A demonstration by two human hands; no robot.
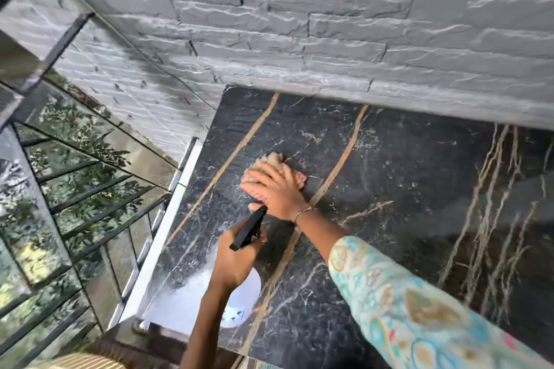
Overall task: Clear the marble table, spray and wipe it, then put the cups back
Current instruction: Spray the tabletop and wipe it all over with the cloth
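The black marble table (pixel 389 177) with gold veins fills the middle and right of the view. My right hand (pixel 277 192) presses flat on a beige cloth (pixel 271 160) on the table's left-middle part. My left hand (pixel 236 260) grips a white spray bottle (pixel 244 296) with a black trigger head (pixel 248 228), held over the table's near-left part, its nozzle toward my right hand. No cups are in view.
A grey stone-brick wall (pixel 299 24) runs along the table's far edge. Left of the table stands a white rail (pixel 168 219), and beyond it glass panes (pixel 69 174) with dark frames and foliage behind. The table's near edge (pixel 269 356) is at the bottom.
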